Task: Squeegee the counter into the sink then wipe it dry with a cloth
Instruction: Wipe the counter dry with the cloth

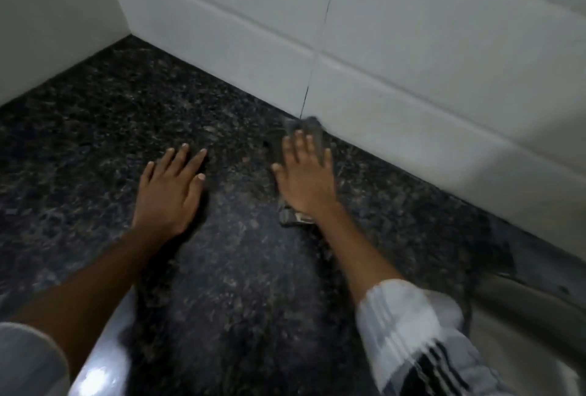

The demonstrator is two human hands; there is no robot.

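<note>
The dark speckled granite surface (95, 129) runs back to a wall of glossy white rectangular tiles (412, 56), and both hands lie on it. The right hand (306, 173) is spread flat, palm down, on a small grey crumpled cloth (293, 216) close to the surface's back edge, where the stone meets the tiles; the cloth shows beyond the fingers (299, 145) at the tile line and again under the wrist, so the hand covers its middle. These fingers are stretched out and pressing rather than curled, pinning the cloth and not gripping it. The left hand (171, 189) rests just beside it toward the surface's middle, also flat with its fingers splayed and released, holding nothing and touching bare stone. A striped white and grey sleeve (409, 332) covers the right forearm. At the lower right a pale curved rim (523, 297) may be the sink, though too little shows to be sure; no squeegee is in view. The picture is blurred around the right hand, which suggests the wiping stage of the task. The cloth looks thin, soft and light, likely damp, so it should bunch and fold easily; an open palm over its centre ought to keep it spread, while pinching a corner would let it trail. The polished stone looks slick, so the cloth should slide with little pressure.
</note>
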